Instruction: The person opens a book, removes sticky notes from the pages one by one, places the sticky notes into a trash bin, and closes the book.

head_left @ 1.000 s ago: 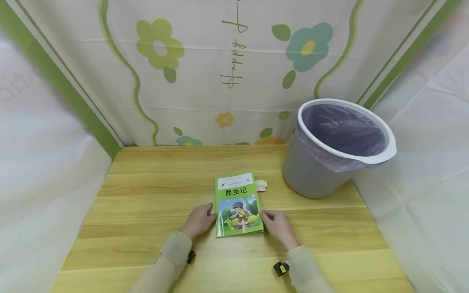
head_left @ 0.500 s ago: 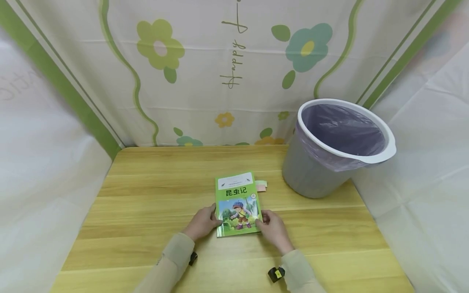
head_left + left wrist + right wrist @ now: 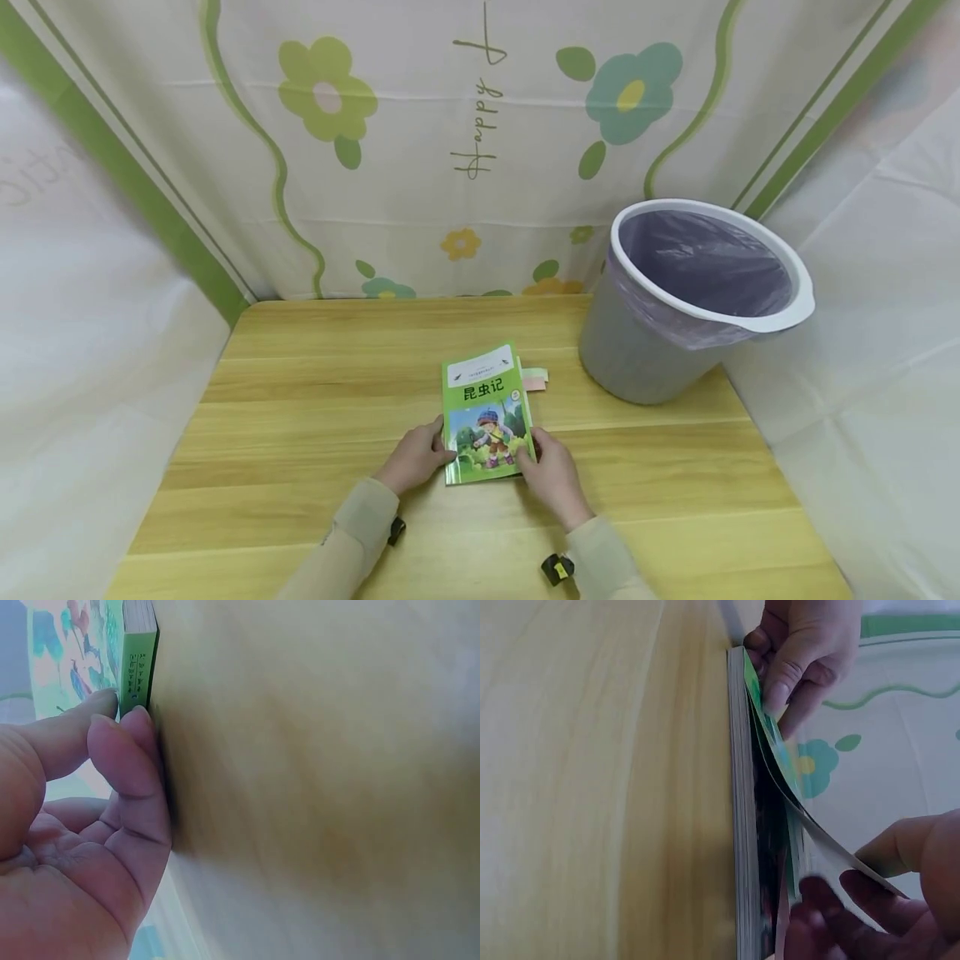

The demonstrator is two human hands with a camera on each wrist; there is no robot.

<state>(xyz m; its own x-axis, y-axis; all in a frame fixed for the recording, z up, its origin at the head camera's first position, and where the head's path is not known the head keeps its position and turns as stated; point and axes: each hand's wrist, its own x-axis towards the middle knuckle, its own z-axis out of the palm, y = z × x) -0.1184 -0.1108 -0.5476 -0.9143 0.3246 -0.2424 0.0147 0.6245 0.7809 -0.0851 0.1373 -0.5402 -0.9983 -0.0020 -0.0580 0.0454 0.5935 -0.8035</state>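
A green paperback book (image 3: 486,417) with a cartoon child on its cover lies on the wooden table. My left hand (image 3: 416,454) holds its left edge, the thumb on the cover and the fingers against the spine (image 3: 138,671). With thumb and fingers, my right hand (image 3: 555,477) pinches the free edge of the front cover (image 3: 832,844). That cover is bent up off the page block (image 3: 741,802), leaving a gap in the right wrist view. Pale green and pink paper tabs (image 3: 535,380) stick out from the book's right side.
A grey bin (image 3: 637,358) with a purple liner and a white rim stands at the table's back right. Flower-print cloth (image 3: 405,150) hangs behind the table (image 3: 315,375), and white cloth (image 3: 885,350) lines the right side.
Both hands have come onto the book's side edges. The right hand has taken the front cover's edge and raised it, shifting slightly left; the left hand's thumb has moved onto the cover.
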